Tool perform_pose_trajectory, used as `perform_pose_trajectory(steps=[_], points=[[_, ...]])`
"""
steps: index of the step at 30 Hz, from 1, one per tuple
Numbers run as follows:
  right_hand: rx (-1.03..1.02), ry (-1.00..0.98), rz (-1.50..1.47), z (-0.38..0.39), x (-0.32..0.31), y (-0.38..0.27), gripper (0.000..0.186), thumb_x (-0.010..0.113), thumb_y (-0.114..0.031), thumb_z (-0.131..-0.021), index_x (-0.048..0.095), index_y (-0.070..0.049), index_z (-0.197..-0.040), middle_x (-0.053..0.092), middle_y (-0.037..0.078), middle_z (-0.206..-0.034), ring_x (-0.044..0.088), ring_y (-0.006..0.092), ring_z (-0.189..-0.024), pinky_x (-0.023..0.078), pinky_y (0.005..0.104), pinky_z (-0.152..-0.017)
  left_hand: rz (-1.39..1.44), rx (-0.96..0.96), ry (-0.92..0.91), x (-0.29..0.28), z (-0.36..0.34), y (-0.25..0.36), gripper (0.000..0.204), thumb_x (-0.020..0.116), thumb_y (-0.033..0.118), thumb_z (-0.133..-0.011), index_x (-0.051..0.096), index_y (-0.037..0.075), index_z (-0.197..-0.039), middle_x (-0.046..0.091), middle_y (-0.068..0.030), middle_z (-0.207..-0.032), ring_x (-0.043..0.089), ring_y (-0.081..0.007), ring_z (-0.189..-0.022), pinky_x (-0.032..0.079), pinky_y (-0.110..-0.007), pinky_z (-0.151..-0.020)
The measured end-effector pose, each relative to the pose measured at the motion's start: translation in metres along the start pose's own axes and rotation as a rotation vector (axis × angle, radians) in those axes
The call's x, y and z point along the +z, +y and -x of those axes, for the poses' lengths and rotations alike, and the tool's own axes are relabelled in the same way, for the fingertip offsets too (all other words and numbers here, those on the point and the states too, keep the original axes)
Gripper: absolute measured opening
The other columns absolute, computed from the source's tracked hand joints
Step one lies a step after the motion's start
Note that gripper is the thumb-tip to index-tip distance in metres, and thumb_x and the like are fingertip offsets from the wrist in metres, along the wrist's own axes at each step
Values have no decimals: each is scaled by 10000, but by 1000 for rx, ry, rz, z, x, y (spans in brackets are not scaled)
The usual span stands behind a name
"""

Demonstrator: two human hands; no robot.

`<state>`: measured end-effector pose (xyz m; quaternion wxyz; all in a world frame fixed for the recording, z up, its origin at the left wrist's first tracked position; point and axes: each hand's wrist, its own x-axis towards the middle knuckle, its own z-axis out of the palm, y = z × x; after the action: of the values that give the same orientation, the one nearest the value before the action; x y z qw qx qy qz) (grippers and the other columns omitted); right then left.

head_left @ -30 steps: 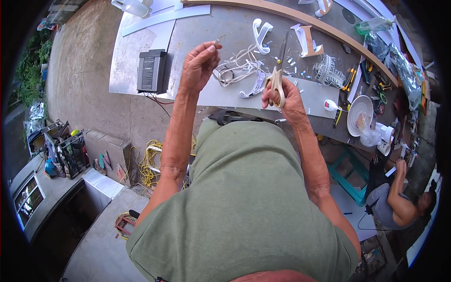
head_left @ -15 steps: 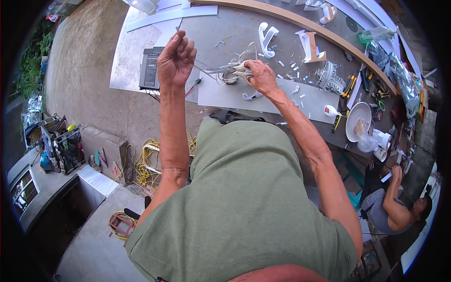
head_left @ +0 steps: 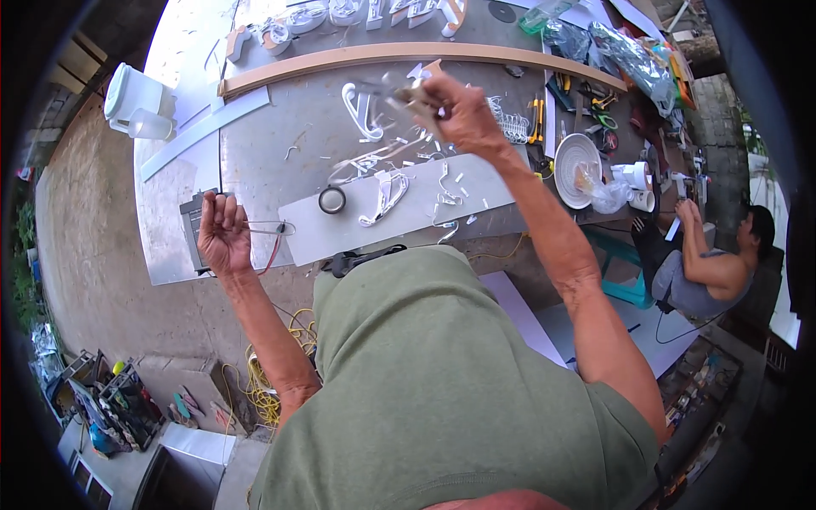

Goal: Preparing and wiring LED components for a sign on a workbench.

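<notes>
My left hand (head_left: pixel 225 242) is closed at the left of the table, gripping a thin grey wire (head_left: pixel 269 228) that sticks out toward the right. Next to it lies a dark grey box (head_left: pixel 192 223) with printed text; a red lead runs near that hand. My right hand (head_left: pixel 469 117) is raised over the middle of the table, fingers through the pale handles of scissors (head_left: pixel 415 100), blurred by motion. Below, on a grey sheet (head_left: pixel 297 229), are a round black-rimmed roll (head_left: pixel 332 200) and a white curved letter piece (head_left: pixel 387 195). Another white letter (head_left: pixel 361 112) lies beyond.
A long brown strip (head_left: pixel 357 59) crosses the table's far part, with several white letters behind it. At right are a white round dish (head_left: pixel 577 166), pliers and cutters. A seated person (head_left: pixel 697 246) works at the far right. White scraps litter the middle.
The view has swung, bringing more of the table's left side into sight. My right hand has lifted the scissors away from the wire; my left hand has lowered, still gripping wire.
</notes>
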<state>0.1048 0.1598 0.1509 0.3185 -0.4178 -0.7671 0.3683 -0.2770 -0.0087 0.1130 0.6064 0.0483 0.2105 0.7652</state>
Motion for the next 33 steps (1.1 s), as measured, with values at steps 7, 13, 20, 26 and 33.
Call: perform_pose_trajectory(steps=[7,13,20,26,33], points=[[80,271,11,-8,-199,30,299,798,-58,-818,637,-72,-1069,687,-6,-948,661,91,-895,554,234,-797,-17,-92,-92,37,-33,-31,193,531,73,-999,590,-58,-1127,381,-11,-728,356,-120,-638,313,-262,-549],[-10,293,908,-9,-306,110,430,812,-271,-823,630,-39,-1137,724,122,-1007,722,247,-849,558,333,-704,15,-165,-207,60,-46,-55,226,566,91,-981,580,-53,-1155,383,-7,-745,363,-121,-655,323,-259,-557],[373,323,85,15,-196,43,343,731,-283,-908,616,-17,-1092,738,108,-979,701,159,-774,540,270,-584,175,-149,-217,90,-55,-92,166,569,94,-984,617,-32,-1081,384,8,-702,364,-117,-652,293,-264,-554],[378,-11,-750,45,0,-23,317,788,-147,-850,592,-58,-1083,714,157,-1008,685,141,-818,548,225,-605,267,-150,-293,105,-52,-98,142,565,97,-987,610,-14,-1063,402,-2,-700,378,-117,-647,304,-262,-557],[432,-17,-971,53,86,-55,325,824,-79,-798,595,-58,-1027,706,82,-887,655,96,-731,526,213,-553,278,-106,-301,98,-44,-89,167,560,132,-1001,616,7,-1098,403,9,-713,386,-118,-651,316,-264,-563]])
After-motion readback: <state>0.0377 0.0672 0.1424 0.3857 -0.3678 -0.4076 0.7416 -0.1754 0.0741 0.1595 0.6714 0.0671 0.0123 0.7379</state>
